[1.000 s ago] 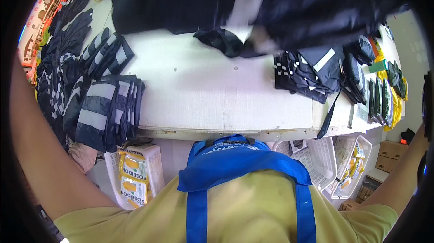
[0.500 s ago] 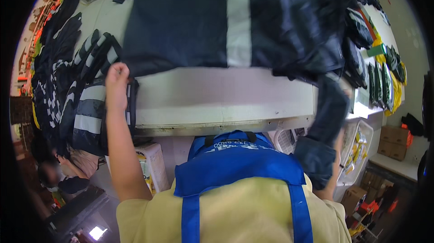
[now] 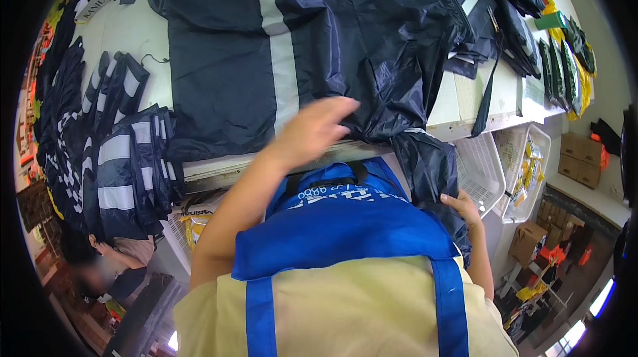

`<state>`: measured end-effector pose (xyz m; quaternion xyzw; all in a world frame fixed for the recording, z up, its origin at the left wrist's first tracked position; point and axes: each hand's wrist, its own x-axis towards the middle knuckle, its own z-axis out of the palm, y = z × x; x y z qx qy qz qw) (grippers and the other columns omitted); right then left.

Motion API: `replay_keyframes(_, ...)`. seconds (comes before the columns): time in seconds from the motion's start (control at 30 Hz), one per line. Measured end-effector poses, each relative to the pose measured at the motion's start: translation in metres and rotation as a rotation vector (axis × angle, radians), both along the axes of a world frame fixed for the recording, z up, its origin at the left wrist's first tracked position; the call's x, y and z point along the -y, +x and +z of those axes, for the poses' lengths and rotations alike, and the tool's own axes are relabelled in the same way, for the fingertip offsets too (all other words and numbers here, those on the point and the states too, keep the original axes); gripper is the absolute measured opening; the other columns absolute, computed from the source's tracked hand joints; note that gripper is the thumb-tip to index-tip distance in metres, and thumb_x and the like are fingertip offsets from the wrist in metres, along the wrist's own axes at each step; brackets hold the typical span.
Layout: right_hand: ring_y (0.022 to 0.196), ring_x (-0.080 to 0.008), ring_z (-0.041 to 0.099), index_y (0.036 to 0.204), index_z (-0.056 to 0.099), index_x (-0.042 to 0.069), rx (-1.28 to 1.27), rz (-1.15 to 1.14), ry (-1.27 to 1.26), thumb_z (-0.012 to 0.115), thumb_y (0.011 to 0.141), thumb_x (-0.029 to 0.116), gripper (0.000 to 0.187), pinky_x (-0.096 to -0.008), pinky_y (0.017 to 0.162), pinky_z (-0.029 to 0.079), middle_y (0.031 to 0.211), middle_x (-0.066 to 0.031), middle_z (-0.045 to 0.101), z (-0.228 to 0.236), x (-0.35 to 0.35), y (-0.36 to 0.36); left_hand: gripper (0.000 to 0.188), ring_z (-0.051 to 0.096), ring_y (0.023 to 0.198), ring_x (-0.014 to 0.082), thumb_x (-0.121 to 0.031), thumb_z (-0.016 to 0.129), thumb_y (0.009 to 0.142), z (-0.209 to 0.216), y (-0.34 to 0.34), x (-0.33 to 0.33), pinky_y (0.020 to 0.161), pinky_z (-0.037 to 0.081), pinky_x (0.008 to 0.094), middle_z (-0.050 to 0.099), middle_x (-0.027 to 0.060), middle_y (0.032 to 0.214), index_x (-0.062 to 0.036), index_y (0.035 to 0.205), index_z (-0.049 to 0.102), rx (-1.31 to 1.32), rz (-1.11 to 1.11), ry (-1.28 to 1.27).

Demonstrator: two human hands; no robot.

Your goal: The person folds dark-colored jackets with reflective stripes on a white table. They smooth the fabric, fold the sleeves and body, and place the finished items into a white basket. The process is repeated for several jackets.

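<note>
A dark navy, shiny garment (image 3: 219, 65) with a pale grey stripe (image 3: 284, 71) lies spread over the white table (image 3: 452, 101). My left hand (image 3: 316, 130) hovers over or rests on its near part, right of the stripe, fingers stretched out and holding nothing; contact is hard to judge. A bunched, narrow part of the garment (image 3: 428, 168) hangs over the table's front edge. Lower down, my right hand (image 3: 464, 209) grips that hanging part, its thumb in front; the other fingers are mostly hidden by the fabric.
Striped dark garments (image 3: 126, 164) are heaped on the left. More folded dark garments (image 3: 522, 38) and a green object (image 3: 550, 21) lie at the right. White plastic baskets (image 3: 484, 174) stand below the table's right edge. Another person (image 3: 123, 257) works at the far left.
The garment has come down from a lifted position onto the table. My left hand let go of its left corner and moved right; my right hand now grips the hanging part.
</note>
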<state>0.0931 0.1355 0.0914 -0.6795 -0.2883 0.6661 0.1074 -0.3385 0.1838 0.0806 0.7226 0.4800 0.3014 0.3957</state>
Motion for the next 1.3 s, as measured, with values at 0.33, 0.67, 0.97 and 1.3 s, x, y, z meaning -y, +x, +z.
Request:
replay_keyframes(0.33, 0.089, -0.0385, 0.062, 0.097, 0.067, 0.004, 0.349, 0.896, 0.027, 0.064, 0.074, 0.012, 0.025, -0.0403, 0.077, 0.049, 0.094, -0.0234, 0.065, -0.068, 0.150, 0.032, 0.058, 0.018, 0.143, 0.0227, -0.045, 0.044, 0.093, -0.095, 0.051, -0.018, 0.116, 0.007, 0.0457, 0.021, 0.0042, 0.155, -0.0244, 0.146, 0.032, -0.587, -0.212, 0.170)
replay_keyframes(0.67, 0.096, -0.0233, 0.065, 0.110, 0.059, -0.008, -0.326, -0.398, -0.407, 0.061, 0.088, 0.017, 0.033, -0.0361, 0.089, 0.051, 0.107, -0.0157, 0.066, 0.015, 0.141, 0.045, 0.050, 0.024, 0.141, 0.0271, -0.042, 0.042, 0.095, -0.069, 0.079, -0.013, 0.114, 0.015, 0.0508, 0.030, 0.0125, 0.151, -0.0176, 0.138, 0.045, -0.401, -0.301, 0.040)
replay_keyframes(0.97, 0.112, -0.0262, 0.055, 0.133, 0.037, -0.005, -0.804, -0.289, 0.490, 0.056, 0.093, 0.025, 0.053, -0.0376, 0.098, 0.042, 0.130, -0.0184, 0.050, 0.104, -0.033, -0.142, 0.052, 0.023, 0.141, 0.0211, -0.033, 0.049, 0.090, -0.089, 0.082, 0.015, 0.114, 0.015, 0.0481, 0.026, 0.0042, 0.153, -0.0209, 0.141, 0.043, -0.580, -0.281, 0.319)
replay_keyframes(1.3, 0.115, -0.0330, 0.052, 0.115, 0.061, 0.009, 0.446, 0.922, 1.451, 0.059, 0.068, -0.008, 0.050, -0.0418, 0.098, 0.041, 0.119, -0.0120, 0.059, 0.035, -0.186, -0.191, 0.043, 0.058, 0.105, 0.0333, -0.026, 0.061, 0.087, -0.101, 0.050, 0.045, 0.093, 0.043, 0.0378, 0.062, 0.0169, 0.112, 0.0045, 0.116, 0.058, 0.076, 0.102, -0.464)
